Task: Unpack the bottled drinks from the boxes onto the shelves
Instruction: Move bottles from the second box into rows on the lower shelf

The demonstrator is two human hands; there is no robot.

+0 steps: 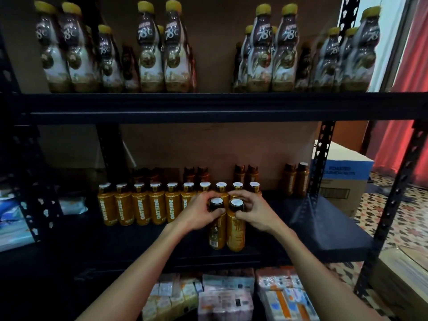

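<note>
Two orange Oatside bottles stand side by side near the front of the dark middle shelf [324,232]. My left hand [199,214] grips the neck of the left bottle [217,235]. My right hand [257,212] grips the neck of the right bottle [235,237]. Behind them runs a row of several Oatside bottles [141,207] with white caps. More brown-capped bottles [296,179] stand at the shelf's back.
The upper shelf [208,105] carries several Kopiko 78C bottles [162,49] with yellow caps. Wrapped carton packs [227,295] fill the level below. A cardboard box [345,179] sits on the patterned floor at right, by a red curtain [400,147].
</note>
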